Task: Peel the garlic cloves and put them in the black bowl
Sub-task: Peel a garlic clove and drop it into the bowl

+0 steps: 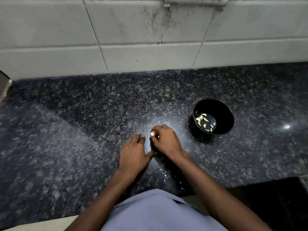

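At the centre of the frame the right hand (pixel 166 139) has its grip pinched around a garlic clove (pixel 152 133), held just above the dark granite table (pixel 75 130). The left hand (pixel 135 150) lies beside it, fingers spread wide and holding nothing. The black bowl (pixel 224 114) sits to the right, well apart, with several peeled cloves (pixel 204 121) inside. To peel cleanly, the free hand should nip the skin at the tip and strip it off — bits of skin (pixel 164 172) already litter the table below.
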